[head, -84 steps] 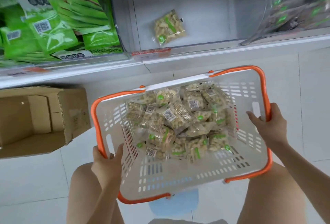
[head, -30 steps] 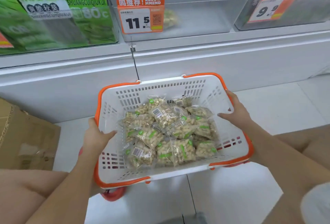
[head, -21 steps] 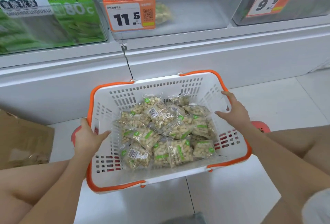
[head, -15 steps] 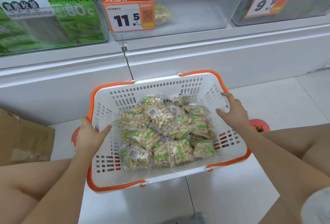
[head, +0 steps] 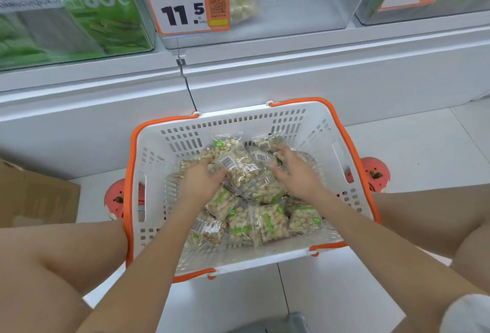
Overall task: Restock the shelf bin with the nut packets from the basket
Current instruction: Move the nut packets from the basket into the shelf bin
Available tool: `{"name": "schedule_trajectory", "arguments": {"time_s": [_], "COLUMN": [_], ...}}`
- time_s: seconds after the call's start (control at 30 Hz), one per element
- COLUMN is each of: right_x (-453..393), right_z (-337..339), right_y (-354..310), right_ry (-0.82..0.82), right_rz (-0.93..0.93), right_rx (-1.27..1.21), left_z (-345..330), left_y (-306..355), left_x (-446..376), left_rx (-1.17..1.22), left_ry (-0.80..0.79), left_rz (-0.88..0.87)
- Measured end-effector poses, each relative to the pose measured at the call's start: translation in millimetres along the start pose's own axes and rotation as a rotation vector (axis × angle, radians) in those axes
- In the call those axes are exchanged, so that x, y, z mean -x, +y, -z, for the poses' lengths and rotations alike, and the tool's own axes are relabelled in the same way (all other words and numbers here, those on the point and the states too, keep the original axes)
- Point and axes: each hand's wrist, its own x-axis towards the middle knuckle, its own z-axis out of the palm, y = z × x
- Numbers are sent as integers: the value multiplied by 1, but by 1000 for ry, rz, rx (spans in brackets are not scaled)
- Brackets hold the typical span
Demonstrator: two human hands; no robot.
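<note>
**Both hands in basket, gathering stock**

The basket [head: 342, 131] sits on the floor directly below the clear shelf bin [head: 305, 1], presumably to shorten each lift. The nut packets [head: 267, 222] lie heaped inside. The left hand [head: 198, 181] and right hand [head: 297, 173] rest spread on the heap, fingers apart, nothing yet clamped. One packet shows in the bin.

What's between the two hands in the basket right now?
Head view: a barcoded nut packet atop the pile sits between the left hand and right hand.
</note>
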Motion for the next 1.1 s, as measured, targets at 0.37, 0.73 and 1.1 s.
{"name": "schedule_trajectory", "arguments": {"time_s": [0.37, 0.73, 1.1], "right_x": [-6, 3, 20], "right_z": [-45, -5, 142], "right_y": [18, 5, -124], "right_ry": [-166, -129, -240], "right_rz": [-130, -130, -115], "right_rx": [150, -62, -981], "left_z": [-46, 9, 175], "left_y": [24, 27, 90], "left_x": [-41, -4, 33], "left_rx": [416, 579, 41], "left_ry": [-179, -61, 361], "left_rz": [371, 217, -687]}}
